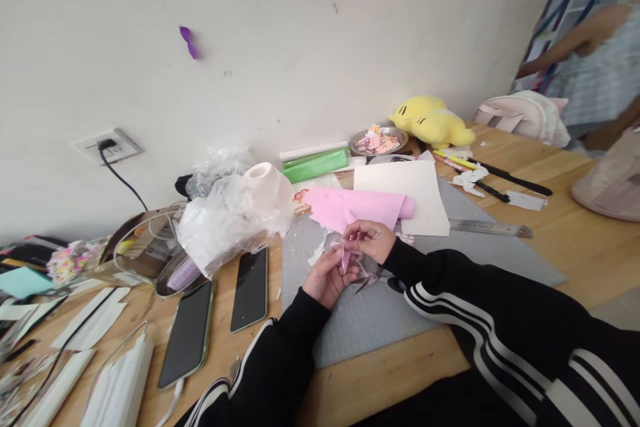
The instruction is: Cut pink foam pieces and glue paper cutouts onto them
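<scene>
My left hand (pixel 327 278) and my right hand (pixel 369 240) meet over the grey cutting mat (pixel 350 327). Both are closed, fingertips pinching a small folded piece of pink paper (pixel 345 259) between them. Just beyond lies a larger rolled sheet of pink paper (pixel 373 205), partly over a white sheet (pixel 405 180). Under my hands are clear scraps and what looks like a pair of dark-handled scissors (pixel 396 284), mostly hidden by my right hand and sleeve.
Two phones (pixel 250 290) lie left of the mat, near a white power strip (pixel 120 383). Crumpled plastic (pixel 215 213) and a white roll (pixel 267 190) stand behind. A metal ruler (pixel 493 227), pens, a yellow plush toy (pixel 433 121) and a sticker dish (pixel 356 147) are rightward. Another person (pixel 600 67) is far right.
</scene>
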A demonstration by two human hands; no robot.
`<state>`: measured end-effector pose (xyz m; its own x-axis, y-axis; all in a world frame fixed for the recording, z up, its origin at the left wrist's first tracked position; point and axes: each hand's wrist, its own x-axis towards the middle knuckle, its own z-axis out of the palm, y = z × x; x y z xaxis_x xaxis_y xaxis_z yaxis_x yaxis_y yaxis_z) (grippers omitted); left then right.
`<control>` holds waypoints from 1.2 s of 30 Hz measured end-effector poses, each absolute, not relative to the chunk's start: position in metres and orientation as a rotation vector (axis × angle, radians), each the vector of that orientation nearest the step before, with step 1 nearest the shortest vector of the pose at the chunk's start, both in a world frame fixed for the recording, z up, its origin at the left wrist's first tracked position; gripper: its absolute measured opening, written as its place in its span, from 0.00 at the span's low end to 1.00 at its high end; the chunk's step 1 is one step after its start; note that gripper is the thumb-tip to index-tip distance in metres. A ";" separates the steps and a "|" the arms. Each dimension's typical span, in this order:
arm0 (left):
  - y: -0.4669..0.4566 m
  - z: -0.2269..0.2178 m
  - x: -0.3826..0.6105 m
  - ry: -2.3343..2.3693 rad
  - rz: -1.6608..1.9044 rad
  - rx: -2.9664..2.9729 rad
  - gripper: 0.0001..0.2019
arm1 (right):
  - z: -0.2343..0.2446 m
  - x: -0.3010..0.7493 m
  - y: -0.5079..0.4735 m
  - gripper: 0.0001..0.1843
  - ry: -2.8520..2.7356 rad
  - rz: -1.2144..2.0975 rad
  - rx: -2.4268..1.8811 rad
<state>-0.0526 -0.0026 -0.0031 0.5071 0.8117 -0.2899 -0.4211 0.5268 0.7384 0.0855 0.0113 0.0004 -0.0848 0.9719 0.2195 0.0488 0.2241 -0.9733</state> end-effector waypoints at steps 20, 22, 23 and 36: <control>0.001 -0.010 -0.049 0.858 1.187 0.806 0.17 | -0.010 0.084 0.014 0.10 -1.492 1.229 -1.299; 0.001 -0.009 -0.049 0.871 1.189 0.797 0.15 | -0.010 0.084 0.015 0.11 -1.504 1.219 -1.293; 0.001 -0.009 -0.049 0.880 1.179 0.795 0.13 | -0.010 0.084 0.015 0.12 -1.506 1.216 -1.292; 0.003 -0.014 -0.049 0.922 1.102 0.832 0.12 | -0.013 0.086 0.015 0.16 -1.525 1.183 -1.308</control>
